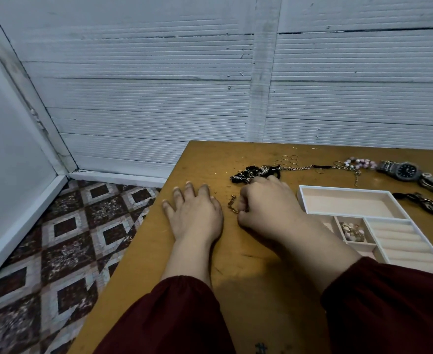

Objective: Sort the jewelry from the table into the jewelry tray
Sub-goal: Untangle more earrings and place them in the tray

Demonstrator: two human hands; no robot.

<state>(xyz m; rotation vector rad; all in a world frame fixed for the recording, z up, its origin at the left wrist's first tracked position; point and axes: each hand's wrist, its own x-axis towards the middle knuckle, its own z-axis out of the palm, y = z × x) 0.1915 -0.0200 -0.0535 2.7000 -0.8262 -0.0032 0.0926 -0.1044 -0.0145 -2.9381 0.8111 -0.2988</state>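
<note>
My left hand (193,209) lies flat on the brown table (248,272), fingers spread and straight. Just to its right, my right hand (266,203) is curled, its fingertips pinching a small gold chain piece (232,204) that trails onto the table. Behind that hand lies a tangle of black beads and chains (255,172), with several thin gold rings (291,160) beyond it. The white jewelry tray (303,198) with pink lining stands to the right; one small compartment holds pink and gold pieces (352,229).
Along the back right lie a silver chain (299,167), a pink bead bracelet (361,163), a dark wristwatch (406,171) and a black beaded piece (427,205). The table's left edge drops to a patterned tile floor (64,233). A white panelled wall (159,85) stands behind.
</note>
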